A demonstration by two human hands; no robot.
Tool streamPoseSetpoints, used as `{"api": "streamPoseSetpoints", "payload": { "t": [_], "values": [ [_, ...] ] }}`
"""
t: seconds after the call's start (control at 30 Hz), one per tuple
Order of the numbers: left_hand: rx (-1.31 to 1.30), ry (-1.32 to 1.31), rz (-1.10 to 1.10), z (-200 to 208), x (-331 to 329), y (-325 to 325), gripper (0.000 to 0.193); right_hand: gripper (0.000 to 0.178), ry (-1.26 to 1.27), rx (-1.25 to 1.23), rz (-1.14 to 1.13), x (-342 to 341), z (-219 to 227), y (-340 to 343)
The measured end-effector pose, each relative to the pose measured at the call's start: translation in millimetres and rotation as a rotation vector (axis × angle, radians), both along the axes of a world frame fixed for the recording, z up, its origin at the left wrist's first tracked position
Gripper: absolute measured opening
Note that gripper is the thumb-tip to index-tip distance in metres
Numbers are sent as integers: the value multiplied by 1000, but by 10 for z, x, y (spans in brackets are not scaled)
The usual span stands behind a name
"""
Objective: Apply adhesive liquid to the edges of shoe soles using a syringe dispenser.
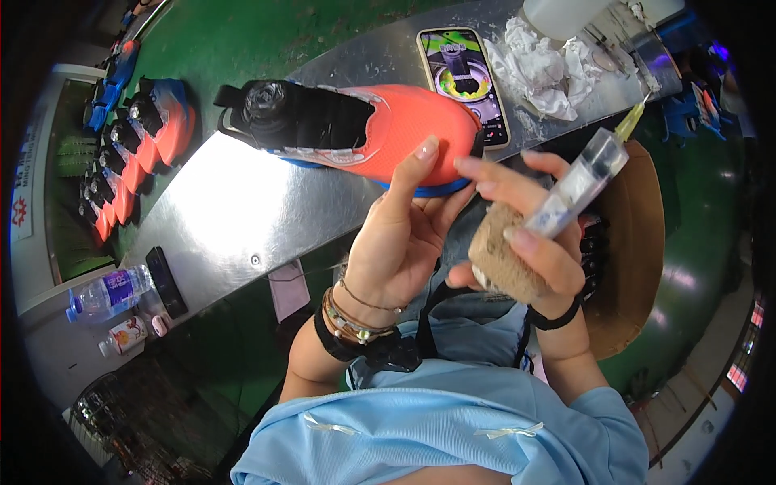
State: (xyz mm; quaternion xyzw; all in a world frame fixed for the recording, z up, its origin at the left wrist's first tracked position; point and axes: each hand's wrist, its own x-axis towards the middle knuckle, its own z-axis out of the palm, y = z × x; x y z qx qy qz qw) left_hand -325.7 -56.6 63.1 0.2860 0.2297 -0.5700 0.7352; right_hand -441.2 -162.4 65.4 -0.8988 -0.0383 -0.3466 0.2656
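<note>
My left hand (404, 238) grips an orange shoe (416, 125) with a black collar and blue sole by its toe end, thumb on top and fingers beneath. The shoe lies sideways over the metal table, its heel to the left. In my right hand (562, 267) are a clear syringe (575, 184) with a yellow-green needle hub pointing up and right, and a rough tan block (503, 252). My right index fingertip is at the shoe's toe, where I cannot tell whether it touches. The syringe holds some whitish material.
A phone (459, 69) with a lit screen lies behind the toe, beside crumpled white tissue (541, 69). Several similar shoes (145, 133) stand in a row at left. A water bottle (109, 295) and small bottle (125, 335) sit front left. A cardboard box (638, 259) stands at right.
</note>
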Motion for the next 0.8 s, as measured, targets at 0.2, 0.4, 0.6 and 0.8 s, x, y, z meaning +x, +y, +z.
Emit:
{"api": "streamPoseSetpoints", "payload": {
  "t": [0.2, 0.4, 0.6, 0.8],
  "values": [
    [21, -226, -13, -269, 508, 60, 32, 63, -200, 23, -100, -122, -2, -245],
    [-280, -354, 277, -591, 2689, 645, 54, 56, -373, 243, -286, -202, -320, -475],
    [260, -872, 540, -799, 2960, 987, 36, 54, -178, 39, -413, -290, -608, -543],
    [662, -2049, -587, -536, 1412, 1142, 57, 54, -103, -12, -439, -256, -803, -689]
  ]
}}
